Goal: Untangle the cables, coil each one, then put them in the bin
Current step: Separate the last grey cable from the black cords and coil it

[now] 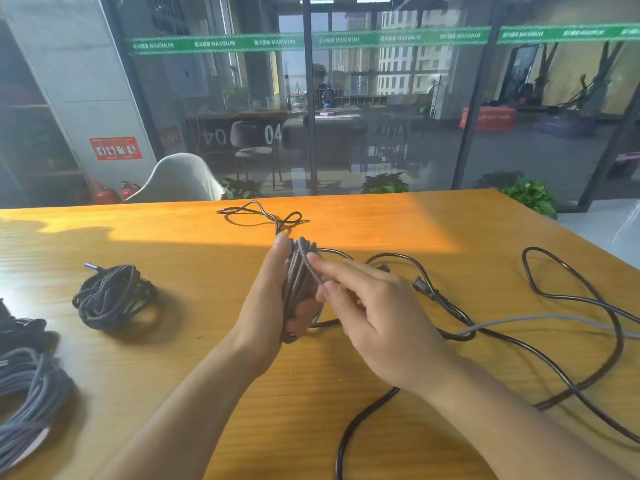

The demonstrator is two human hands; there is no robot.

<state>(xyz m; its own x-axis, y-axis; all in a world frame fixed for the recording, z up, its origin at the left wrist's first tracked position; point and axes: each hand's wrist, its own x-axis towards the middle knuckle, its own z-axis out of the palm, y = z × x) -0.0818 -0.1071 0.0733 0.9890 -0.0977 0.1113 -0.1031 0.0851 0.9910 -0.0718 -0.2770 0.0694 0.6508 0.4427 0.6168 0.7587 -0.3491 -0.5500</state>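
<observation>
Above the table (346, 375), the left hand (266, 306) gripped a grey coil (299, 271) while the right hand (374, 306) pinched its outer strand. The tail ran through a loose black cable (571, 341); a snag there might spring the coil. No bin showed.

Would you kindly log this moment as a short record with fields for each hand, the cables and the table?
left hand: grips the grey coil, upright above the table
right hand: fingers pinch a strand against that coil
finished coil: black, lying left on the table
loose cables: black and grey, sprawled to the right
small tangle: beyond the hands
bin: not in view
</observation>
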